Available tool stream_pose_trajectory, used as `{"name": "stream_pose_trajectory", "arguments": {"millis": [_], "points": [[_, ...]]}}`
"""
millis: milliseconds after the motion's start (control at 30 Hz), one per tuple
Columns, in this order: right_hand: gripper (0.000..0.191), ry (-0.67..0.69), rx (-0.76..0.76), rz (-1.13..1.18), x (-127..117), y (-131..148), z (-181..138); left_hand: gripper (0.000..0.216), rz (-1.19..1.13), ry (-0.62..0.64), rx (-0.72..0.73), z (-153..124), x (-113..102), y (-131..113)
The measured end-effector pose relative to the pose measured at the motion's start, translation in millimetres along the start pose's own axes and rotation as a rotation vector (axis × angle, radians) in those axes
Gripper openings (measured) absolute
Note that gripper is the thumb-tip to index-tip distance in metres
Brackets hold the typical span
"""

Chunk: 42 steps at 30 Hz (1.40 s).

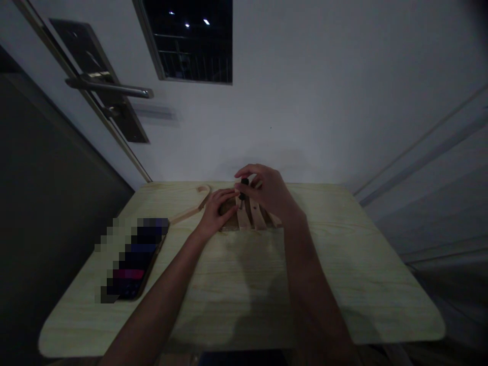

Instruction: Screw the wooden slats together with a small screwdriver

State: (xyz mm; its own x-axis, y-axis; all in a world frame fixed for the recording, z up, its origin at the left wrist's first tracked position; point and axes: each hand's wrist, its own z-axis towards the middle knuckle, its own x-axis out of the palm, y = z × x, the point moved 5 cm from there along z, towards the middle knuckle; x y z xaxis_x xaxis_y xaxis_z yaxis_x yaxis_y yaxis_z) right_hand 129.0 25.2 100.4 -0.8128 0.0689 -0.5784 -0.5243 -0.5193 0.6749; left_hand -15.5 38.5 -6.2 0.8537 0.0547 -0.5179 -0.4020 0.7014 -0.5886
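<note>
My right hand (267, 190) pinches the black handle of a small screwdriver (244, 182) from above. The screwdriver stands nearly upright, its metal shaft down on one of several pale wooden slats (258, 217). These slats lie side by side across a brownish wooden base (229, 209), and a dark dot, perhaps a screw or hole, shows on one. At the base's left side, my left hand (215, 211) grips it, thumb along the front and fingers over the back. Beyond that hand, a hooked wooden strip (188, 213) reaches left. My right hand hides part of the slats.
A phone (143, 254), partly pixelated, lies at the left of the pale wooden table (328, 284). Behind the table rises a white door (324, 91) with a metal lever handle (114, 90) and a dark window (194, 46).
</note>
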Motion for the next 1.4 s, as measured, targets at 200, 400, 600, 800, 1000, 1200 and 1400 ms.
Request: {"name": "stream_pose_trajectory", "arguments": {"millis": [200, 400, 600, 800, 1000, 1200, 1400], "points": [[0.012, 0.004, -0.045, 0.030, -3.6, 6.2, -1.0, 0.032, -0.019, 0.014, -0.011, 0.5, 0.1, -0.2], [0.027, 0.028, -0.032, 0.023, -5.2, 7.7, -2.6, 0.032, -0.011, 0.012, -0.020, 1.2, -0.2, -0.7], [0.025, 0.017, 0.023, 0.027, -5.7, 3.8, -2.4, 0.032, -0.022, 0.012, -0.013, 1.4, -0.3, -2.5], [0.016, -0.001, 0.053, 0.006, -5.5, 1.2, -1.7, 0.032, 0.000, 0.012, -0.015, 0.5, 0.3, 0.3], [0.019, 0.020, 0.049, 0.053, -0.7, -3.0, -1.4, 0.032, 0.017, 0.006, -0.037, -0.5, 0.6, 2.1], [0.013, 0.018, 0.050, 0.078, 1.7, -5.2, -2.0, 0.031, 0.003, 0.022, -0.055, 0.7, -0.1, 0.3], [0.024, 0.094, 0.049, 0.074, 4.5, -1.8, -2.3, 0.032, -0.008, 0.012, -0.037, 0.4, -0.5, 0.4]]}}
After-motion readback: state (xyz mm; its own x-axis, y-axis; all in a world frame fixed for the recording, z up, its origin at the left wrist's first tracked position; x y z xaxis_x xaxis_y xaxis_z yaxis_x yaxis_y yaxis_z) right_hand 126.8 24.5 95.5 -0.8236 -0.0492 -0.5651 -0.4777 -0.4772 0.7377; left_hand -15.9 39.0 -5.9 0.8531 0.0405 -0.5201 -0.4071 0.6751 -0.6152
